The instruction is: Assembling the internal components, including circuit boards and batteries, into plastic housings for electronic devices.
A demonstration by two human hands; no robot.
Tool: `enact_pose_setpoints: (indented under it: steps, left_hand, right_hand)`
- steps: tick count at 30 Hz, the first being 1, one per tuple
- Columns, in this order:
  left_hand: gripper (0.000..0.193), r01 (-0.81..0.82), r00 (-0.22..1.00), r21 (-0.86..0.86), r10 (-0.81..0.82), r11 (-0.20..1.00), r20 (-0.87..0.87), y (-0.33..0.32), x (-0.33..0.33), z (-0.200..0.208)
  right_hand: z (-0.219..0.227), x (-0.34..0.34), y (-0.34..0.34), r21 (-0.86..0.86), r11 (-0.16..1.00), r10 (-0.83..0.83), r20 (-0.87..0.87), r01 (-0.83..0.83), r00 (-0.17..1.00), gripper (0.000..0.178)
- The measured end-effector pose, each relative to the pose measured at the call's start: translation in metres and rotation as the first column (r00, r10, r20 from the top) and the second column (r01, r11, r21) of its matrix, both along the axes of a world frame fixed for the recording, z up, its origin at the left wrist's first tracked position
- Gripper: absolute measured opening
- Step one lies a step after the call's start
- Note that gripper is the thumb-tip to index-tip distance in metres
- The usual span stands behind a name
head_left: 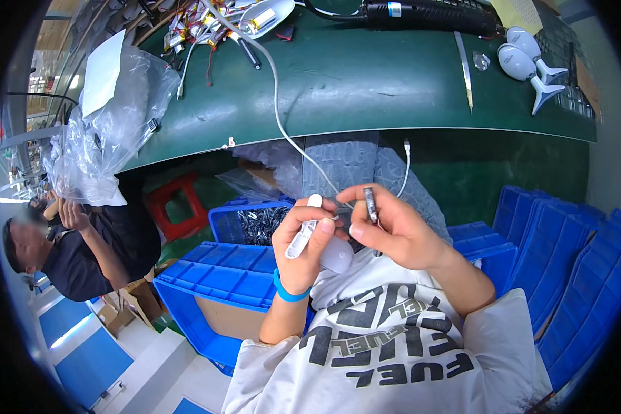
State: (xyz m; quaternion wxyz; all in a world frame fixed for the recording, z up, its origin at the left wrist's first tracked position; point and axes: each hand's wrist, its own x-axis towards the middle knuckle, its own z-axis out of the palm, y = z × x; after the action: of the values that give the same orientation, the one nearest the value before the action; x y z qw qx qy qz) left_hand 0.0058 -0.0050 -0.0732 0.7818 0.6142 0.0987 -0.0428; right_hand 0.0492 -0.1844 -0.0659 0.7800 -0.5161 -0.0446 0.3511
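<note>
In front of my chest, my left hand (pixel 301 250) is closed round a narrow white plastic casing (pixel 301 239) with an open, hollow side. A rounded white plastic head (pixel 337 256) shows just below those fingers; whether it joins the casing I cannot tell. My right hand (pixel 406 236) pinches a small, dark, strip-like part (pixel 370 204) between thumb and fingers. The fingertips of both hands are close together, and what lies between them is too small to make out. A white cable (pixel 277 103) hangs off the bench and passes behind my hands.
Across the green bench (pixel 366 90) lie a pile of small battery cells (pixel 194 31), tweezers (pixel 465 69), a black cylindrical tool (pixel 428 17) and white round-headed devices (pixel 517 62). Blue crates (pixel 217 272) surround my seat. At left, a co-worker (pixel 83 248) holds a transparent bag (pixel 107 138).
</note>
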Motion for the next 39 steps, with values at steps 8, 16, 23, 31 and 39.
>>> enact_pose_setpoints:
  steps: [8, 16, 23, 31, 39]
  left_hand:
    - [0.012, -0.093, 0.982, 0.071, 0.080, 0.993, 0.168, 0.010, 0.001, -0.001]
    - [0.014, 0.149, 0.922, 0.345, -0.256, 0.927, 0.289, 0.024, 0.020, 0.009]
    - [0.011, 0.068, 0.983, 0.264, -0.110, 0.962, 0.147, 0.021, 0.009, -0.001]
    - [0.010, -0.028, 0.999, 0.000, 0.028, 1.000, -0.017, 0.006, -0.007, -0.005]
    - [0.011, -0.111, 0.994, -0.156, 0.113, 0.982, 0.005, -0.004, -0.005, -0.009]
  right_hand:
    - [0.010, 0.007, 0.001, -0.269, 0.946, 0.224, 0.145, -0.179, 0.964, 0.043]
    - [-0.003, 0.004, 0.002, -0.317, 0.942, 0.226, 0.361, -0.109, 0.905, 0.030]
    - [-0.003, -0.002, 0.005, -0.300, 0.945, 0.002, 0.394, 0.127, 0.919, 0.027]
    - [-0.011, -0.002, 0.003, -0.011, 0.999, -0.045, 0.113, 0.047, 0.993, 0.022]
    - [-0.013, -0.005, 0.005, 0.161, 0.973, -0.161, -0.038, 0.165, 0.986, 0.027]
